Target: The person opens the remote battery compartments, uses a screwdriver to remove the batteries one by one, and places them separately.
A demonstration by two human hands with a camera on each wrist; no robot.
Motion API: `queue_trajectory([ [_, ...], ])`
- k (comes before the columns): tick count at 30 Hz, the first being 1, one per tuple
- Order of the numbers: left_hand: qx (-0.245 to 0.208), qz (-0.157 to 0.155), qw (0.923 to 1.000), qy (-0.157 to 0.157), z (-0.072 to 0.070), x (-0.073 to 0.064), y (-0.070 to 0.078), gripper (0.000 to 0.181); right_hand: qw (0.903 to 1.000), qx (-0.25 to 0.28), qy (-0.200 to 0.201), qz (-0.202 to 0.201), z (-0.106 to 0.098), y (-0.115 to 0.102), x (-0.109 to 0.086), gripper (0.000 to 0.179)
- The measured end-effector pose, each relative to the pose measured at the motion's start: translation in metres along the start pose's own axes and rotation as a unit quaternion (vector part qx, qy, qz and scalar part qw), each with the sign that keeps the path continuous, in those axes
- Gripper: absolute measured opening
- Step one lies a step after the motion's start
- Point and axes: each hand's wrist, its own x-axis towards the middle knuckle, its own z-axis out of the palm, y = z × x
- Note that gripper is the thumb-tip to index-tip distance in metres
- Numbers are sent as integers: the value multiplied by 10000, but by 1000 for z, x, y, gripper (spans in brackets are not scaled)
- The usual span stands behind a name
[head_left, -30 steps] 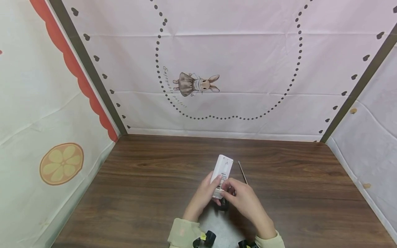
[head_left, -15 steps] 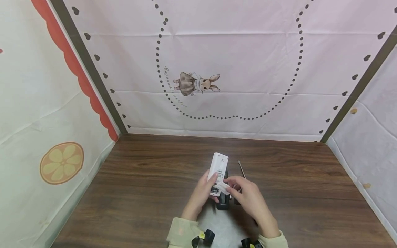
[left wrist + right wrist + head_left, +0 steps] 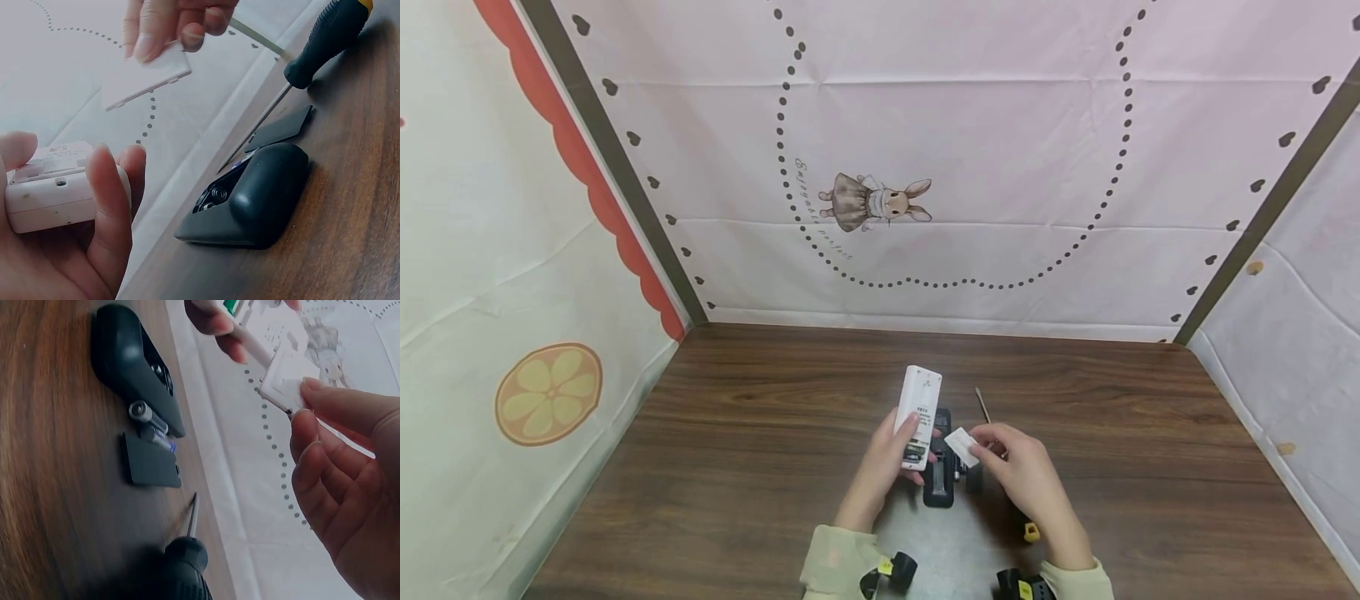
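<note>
- Shifted to the right since half a second ago: a small, flat, white plastic battery cover (image 3: 962,446), which overlapped the remote's lower end then and is now clear of it; the right grip (image 3: 1022,468) has moved with it.
- Slim white plastic remote control (image 3: 920,398), slightly further left than before, held above the brown wood-grain bench (image 3: 760,467) with its printed back facing the person.
- Step in hand, as I judge it: opening the remote's battery compartment (image 3: 915,452); the cover is already off, and a bit of green inside suggests a battery.
- Next move probably calls for putting the cover aside, while the remote is kept steady, so that the right fingers can reach inside.
- Right grip pinches the cover near one corner, between thumb and fingers.
- Left grip (image 3: 883,454) is wrapped around the remote's lower part, thumb across the back, with the opening just below the thumb.
- Black plastic remote control (image 3: 265,194) lies on the bench, compartment open; beside it are loose cylindrical batteries (image 3: 153,419), a flat black cover (image 3: 151,464) and a black-and-yellow-handled screwdriver (image 3: 306,65).
</note>
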Motion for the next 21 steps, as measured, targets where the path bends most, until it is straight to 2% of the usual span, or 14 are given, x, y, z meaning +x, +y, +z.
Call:
queue_trajectory([
  [5, -143, 13, 9999, -1, -5, 6, -11, 39, 9999, 3, -28, 144, -1, 5, 0, 14],
  [10, -262, -24, 9997, 3, -9, 11, -21, 44, 9980, 9, -327, 547, -2, 6, 0, 13],
  [16, -240, 34, 9997, 20, -9, 11, -21, 50, 9922, 209, -766, 959, -1, 11, -1, 11],
  [21, -252, 46, 9997, -9, -9, 10, -20, 49, 9882, 130, -1136, 1021, 1, 17, -1, 10],
])
